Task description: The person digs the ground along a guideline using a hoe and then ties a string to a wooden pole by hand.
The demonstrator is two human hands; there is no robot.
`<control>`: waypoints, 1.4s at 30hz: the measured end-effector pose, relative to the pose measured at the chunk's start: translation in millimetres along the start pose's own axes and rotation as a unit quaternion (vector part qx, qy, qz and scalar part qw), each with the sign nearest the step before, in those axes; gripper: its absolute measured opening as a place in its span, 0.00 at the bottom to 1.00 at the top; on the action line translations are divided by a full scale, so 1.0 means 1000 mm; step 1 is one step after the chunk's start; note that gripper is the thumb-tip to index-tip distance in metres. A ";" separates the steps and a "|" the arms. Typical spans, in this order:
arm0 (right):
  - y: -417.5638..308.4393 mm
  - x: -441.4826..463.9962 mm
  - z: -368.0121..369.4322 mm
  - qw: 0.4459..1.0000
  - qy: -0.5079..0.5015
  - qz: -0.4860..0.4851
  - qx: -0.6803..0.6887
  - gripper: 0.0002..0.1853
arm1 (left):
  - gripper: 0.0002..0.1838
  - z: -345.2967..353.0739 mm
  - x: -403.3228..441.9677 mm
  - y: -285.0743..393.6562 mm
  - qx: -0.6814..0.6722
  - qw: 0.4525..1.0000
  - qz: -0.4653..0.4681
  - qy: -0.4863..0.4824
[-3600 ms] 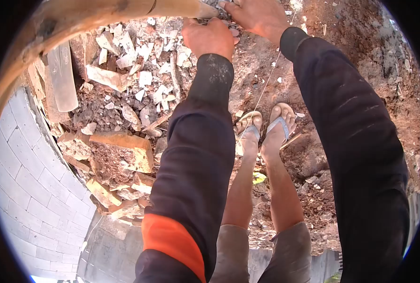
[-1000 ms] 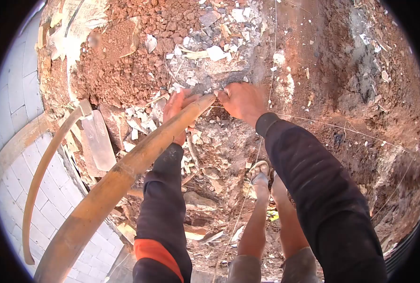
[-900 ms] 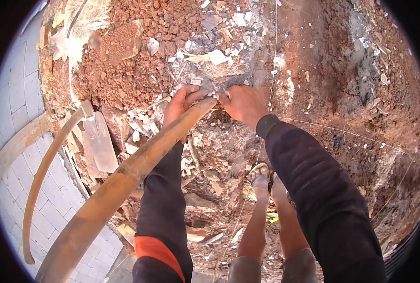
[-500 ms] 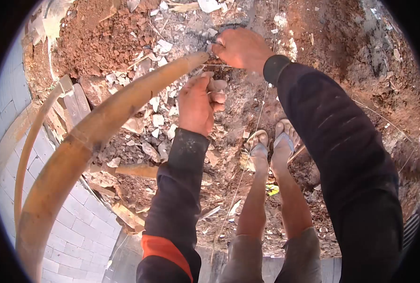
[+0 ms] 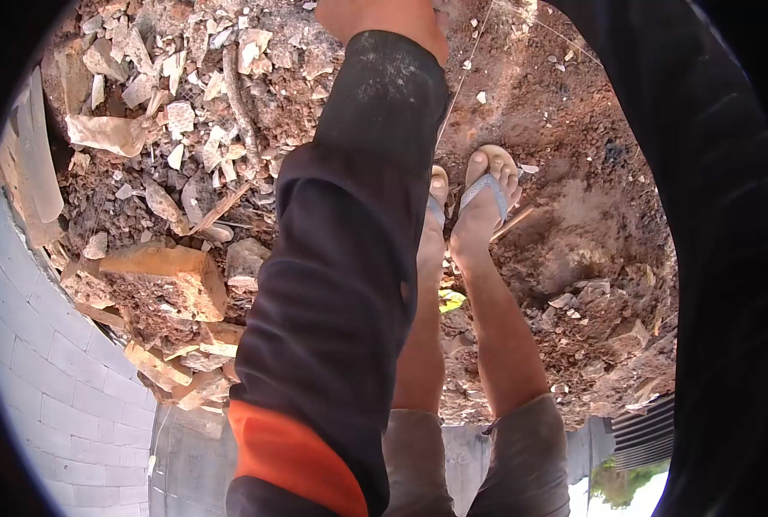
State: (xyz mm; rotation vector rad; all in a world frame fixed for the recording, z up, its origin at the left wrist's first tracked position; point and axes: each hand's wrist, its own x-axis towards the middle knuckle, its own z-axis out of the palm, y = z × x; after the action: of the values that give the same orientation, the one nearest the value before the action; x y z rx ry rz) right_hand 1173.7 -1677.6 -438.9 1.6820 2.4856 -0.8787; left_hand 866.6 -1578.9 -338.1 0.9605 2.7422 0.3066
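The back and wrist of my left hand [image 5: 386,19] show at the top edge of the head view; its fingers are cut off, so what they hold is hidden. Its dark sleeve [image 5: 332,233] with an orange band crosses the middle. My right hand is out of view, and only the dark right sleeve [image 5: 703,155] fills the right side. A thin pale string [image 5: 462,79] runs over the soil just right of my left wrist. My feet in flip-flops [image 5: 485,191] stand on the ground below it.
Broken stone and tile rubble [image 5: 177,116] covers the reddish soil on the left. A large block [image 5: 173,271] lies beside the grey block wall [image 5: 65,379]. A stick [image 5: 512,222] lies by my foot, and corrugated sheeting [image 5: 647,431] stands at lower right.
My left arm has reached up, carrying the hand mostly out of the frame. My right hand has left the view. The curved yellowish pole on the left is no longer seen; the view has shifted.
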 end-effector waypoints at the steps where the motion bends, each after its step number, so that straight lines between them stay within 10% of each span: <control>1: -0.004 0.001 -0.002 1.000 -0.002 -0.003 -0.003 0.28 | 0.07 -0.003 0.001 0.003 -0.002 1.000 -0.004 0.000; 4: -0.006 0.005 -0.002 0.995 -0.047 0.081 -0.017 0.28 | 0.10 -0.020 0.011 0.009 0.017 0.987 -0.061 -0.145; 8: -0.027 0.006 -0.013 0.994 -0.052 0.092 0.003 0.29 | 0.12 0.038 0.031 0.002 0.094 0.978 -0.172 -0.064; 19: 0.001 -0.005 0.001 0.994 0.032 -0.057 -0.082 0.28 | 0.14 -0.010 0.035 0.002 0.073 0.980 -0.136 -0.122; 42: -0.002 0.000 -0.003 0.999 0.006 0.004 -0.035 0.27 | 0.13 0.000 0.034 0.005 0.020 0.989 -0.090 -0.118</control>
State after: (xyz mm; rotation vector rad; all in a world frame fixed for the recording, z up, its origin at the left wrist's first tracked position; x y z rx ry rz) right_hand 1173.2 -1677.0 -435.5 1.6789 2.4837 -0.7732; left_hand 843.8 -1553.3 -341.7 0.7014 2.6015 0.0991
